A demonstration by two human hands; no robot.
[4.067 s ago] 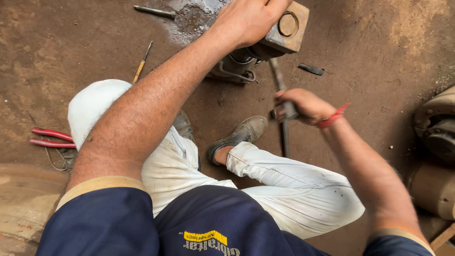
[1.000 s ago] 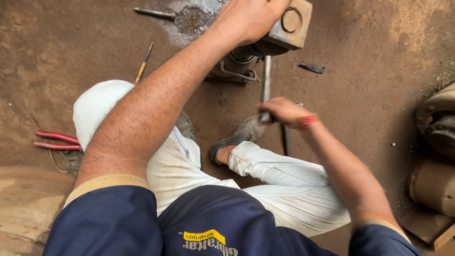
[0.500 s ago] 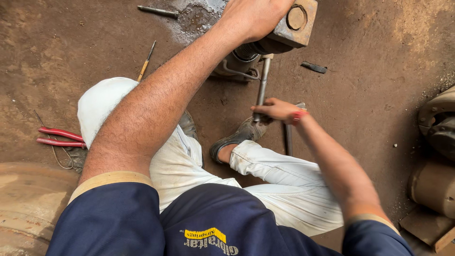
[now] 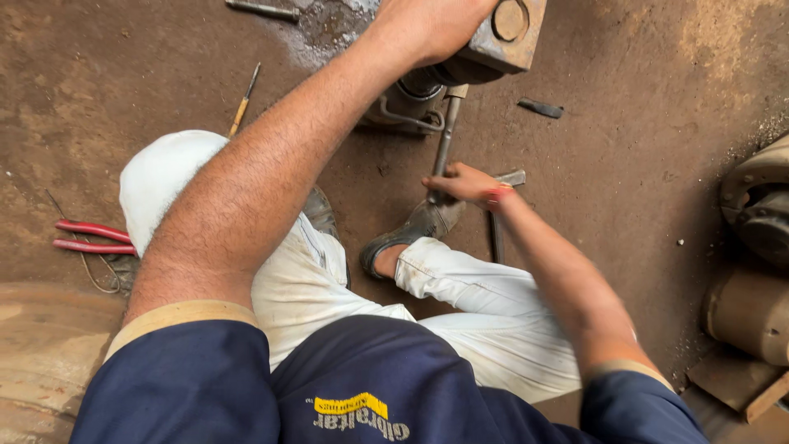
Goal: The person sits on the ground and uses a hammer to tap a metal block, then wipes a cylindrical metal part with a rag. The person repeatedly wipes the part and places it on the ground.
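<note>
My left hand point(image 4: 431, 29) grips the top of a rusty metal block point(image 4: 505, 37) with a round hole, at the upper edge of the view. Under the block sits a dark cylindrical part point(image 4: 407, 103). My right hand point(image 4: 460, 182), with a red thread on its wrist, is closed around a grey metal rod point(image 4: 445, 136) whose upper end touches the underside of the block. I sit on the dirt floor in white trousers, one shoe point(image 4: 411, 234) just below the right hand.
Red-handled pliers point(image 4: 90, 238) lie at the left. A yellow-handled screwdriver point(image 4: 242, 103) and a metal bar point(image 4: 263, 10) lie at the upper left. A small dark metal piece point(image 4: 540, 107) rests at the upper right. Heavy rusty machine parts point(image 4: 756, 247) stand at the right edge.
My right hand has moved left and up, swinging the rod from beside my shoe until its tip meets the block. My left hand has stayed on the block.
</note>
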